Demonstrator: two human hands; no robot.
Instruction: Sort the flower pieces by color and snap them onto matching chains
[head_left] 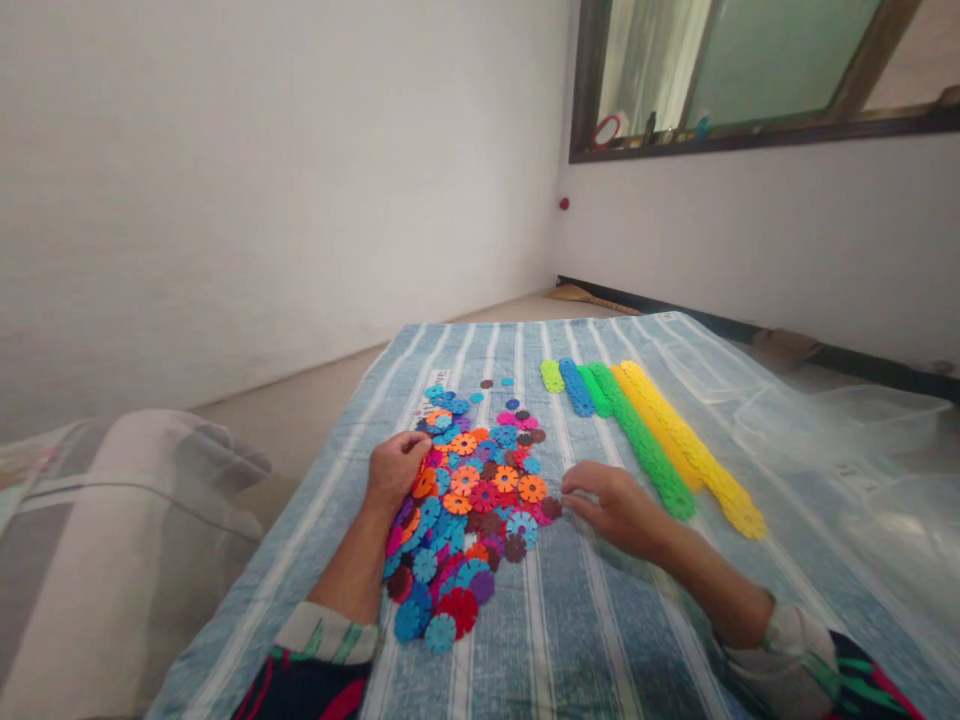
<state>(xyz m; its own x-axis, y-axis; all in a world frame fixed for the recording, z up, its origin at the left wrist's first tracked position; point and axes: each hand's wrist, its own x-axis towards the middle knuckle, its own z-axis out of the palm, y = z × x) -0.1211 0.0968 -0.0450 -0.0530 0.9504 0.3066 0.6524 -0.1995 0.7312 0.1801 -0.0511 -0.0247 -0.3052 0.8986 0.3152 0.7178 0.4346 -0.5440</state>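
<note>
A heap of notched, flower-shaped plastic discs (463, 480) in orange, blue, red, purple and brown lies in the middle of the striped cloth (292, 560). My left hand (396, 470) rests against the heap's left edge, thumb and fingertips pinched together; what they hold, if anything, is too small to make out. On the other side, my right hand (619, 505) hovers by the heap's right edge with thumb and fingers a little apart. Its fingertips come close to a brown disc (551, 508), and nothing shows between them.
Overlapping rows of same-coloured discs lie to the right: a lime row (553, 376), a blue row (576, 387), a green row (649, 445) and a yellow row (694, 450). Clear plastic containers (877, 415) stand along the right side. A grey-striped covered seat (142, 560) is at left.
</note>
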